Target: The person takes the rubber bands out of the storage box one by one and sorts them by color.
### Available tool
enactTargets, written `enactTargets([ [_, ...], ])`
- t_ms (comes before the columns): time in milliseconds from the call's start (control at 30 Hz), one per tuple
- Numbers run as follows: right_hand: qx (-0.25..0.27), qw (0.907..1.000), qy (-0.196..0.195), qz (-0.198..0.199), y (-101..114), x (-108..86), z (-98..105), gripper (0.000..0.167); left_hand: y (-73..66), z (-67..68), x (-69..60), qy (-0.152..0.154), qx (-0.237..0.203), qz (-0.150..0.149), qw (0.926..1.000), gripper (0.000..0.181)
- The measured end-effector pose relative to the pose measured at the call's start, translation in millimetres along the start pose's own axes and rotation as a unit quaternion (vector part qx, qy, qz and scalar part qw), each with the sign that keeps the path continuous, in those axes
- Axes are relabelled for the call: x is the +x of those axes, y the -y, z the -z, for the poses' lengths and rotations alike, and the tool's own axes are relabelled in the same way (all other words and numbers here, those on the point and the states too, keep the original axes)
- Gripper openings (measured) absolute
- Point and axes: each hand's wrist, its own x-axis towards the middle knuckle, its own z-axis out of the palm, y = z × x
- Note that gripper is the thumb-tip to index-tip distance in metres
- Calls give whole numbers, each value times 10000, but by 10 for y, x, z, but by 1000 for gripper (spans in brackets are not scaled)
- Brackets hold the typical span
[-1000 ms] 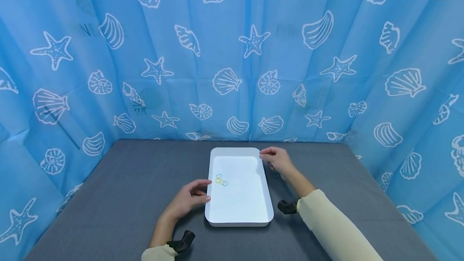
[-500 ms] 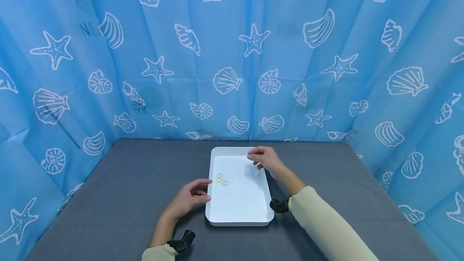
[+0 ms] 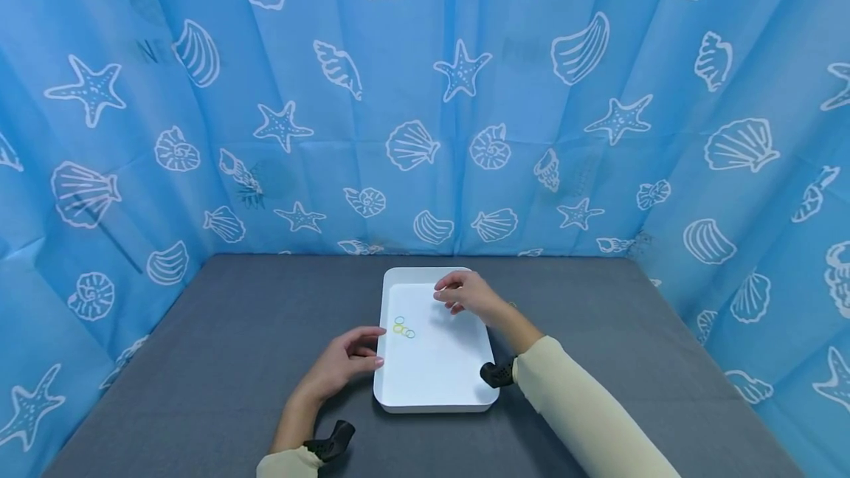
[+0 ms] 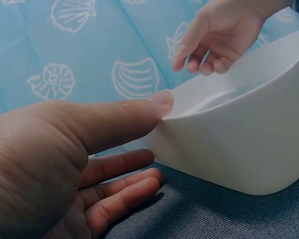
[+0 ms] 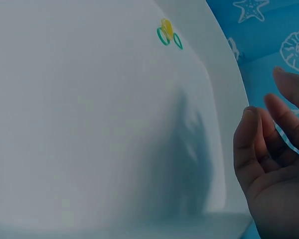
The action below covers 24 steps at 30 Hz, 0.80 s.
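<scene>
The white tray (image 3: 432, 382) is touched at its left rim by the left hand (image 3: 341, 364), its fingers loosely extended; the right hand (image 3: 470, 295) hangs over the tray's far right part, fingers bent, and whether it pinches anything I cannot tell. Thin yellow and green rings (image 5: 167, 30) cluster on the tray floor near its left wall. Beyond the raised walls, grey tabletop (image 3: 279, 301) spreads to both sides, reaching a blue shell-print curtain (image 3: 425, 94) behind.

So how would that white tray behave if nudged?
The white tray would probably slide rather than tip, being broad and low on the dark cloth. Its thin-edged walls hold their curved shape, so it may be light yet fairly stiff.
</scene>
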Motion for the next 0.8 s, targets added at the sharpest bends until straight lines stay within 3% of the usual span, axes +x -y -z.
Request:
enactTargets([
  [400,-430,9979,482,26,17,-7,-201,16,-13,7,0,62,-2,19,10000,51],
  [800,-1097,9845,1353,184,-6,10,-338,20,44,23,31,211,-11,-86,9997,51],
])
